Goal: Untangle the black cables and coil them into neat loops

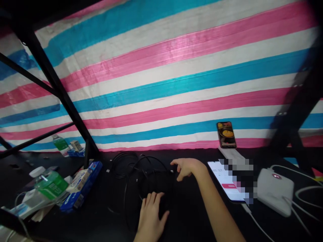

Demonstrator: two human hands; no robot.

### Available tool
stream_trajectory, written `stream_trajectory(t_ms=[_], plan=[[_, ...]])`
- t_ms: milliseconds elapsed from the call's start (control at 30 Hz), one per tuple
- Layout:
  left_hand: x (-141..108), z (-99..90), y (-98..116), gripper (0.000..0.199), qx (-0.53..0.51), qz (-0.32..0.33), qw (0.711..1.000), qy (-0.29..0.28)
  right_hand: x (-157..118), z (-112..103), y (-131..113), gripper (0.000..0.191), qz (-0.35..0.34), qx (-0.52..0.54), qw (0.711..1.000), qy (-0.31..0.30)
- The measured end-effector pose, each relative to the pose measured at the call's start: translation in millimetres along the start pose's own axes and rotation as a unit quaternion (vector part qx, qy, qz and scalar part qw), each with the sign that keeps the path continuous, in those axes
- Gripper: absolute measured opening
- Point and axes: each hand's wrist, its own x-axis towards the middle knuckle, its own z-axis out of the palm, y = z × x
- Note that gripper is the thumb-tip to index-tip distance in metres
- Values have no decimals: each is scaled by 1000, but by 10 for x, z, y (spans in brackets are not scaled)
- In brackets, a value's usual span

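Loops of thin black cable (124, 164) lie on the black tabletop (191, 215), partly hard to tell from the dark surface. At the lower middle, my left hand (151, 215) rests palm down at the near side of the loops, fingers spread, with nothing visible in it. My right hand (185, 168) is to the right of the cable, wrist bent and fingers pointing left, apart from the thumb, with no object seen between them. Small pale tabs show on the cable near both hands.
A lit phone (225, 183) and a white power bank (275, 191) with white wires lie at right, another phone (226, 135) leaning behind. At left are a green bottle (50, 183), blue boxes (83, 186) and a black metal frame (54, 82). Striped sheeting hangs behind.
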Motion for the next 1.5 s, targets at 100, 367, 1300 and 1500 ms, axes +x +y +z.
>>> stream_trajectory(t_ms=[100, 367, 1300, 1500], plan=[[-18, -117, -25, 42, 31, 35, 998, 35, -112, -39, 3, 76, -11, -28, 999, 24], [274, -849, -94, 27, -222, 35, 960, 167, -386, 0, -314, 49, -291, 93, 928, 215], [371, -834, -865, 72, -455, -105, 880, 80, 634, 226, -56, 20, -269, 253, 879, 301], [406, -973, -523, 64, -607, -118, 783, 64, 346, 260, -298, 33, -361, 219, 899, 113]])
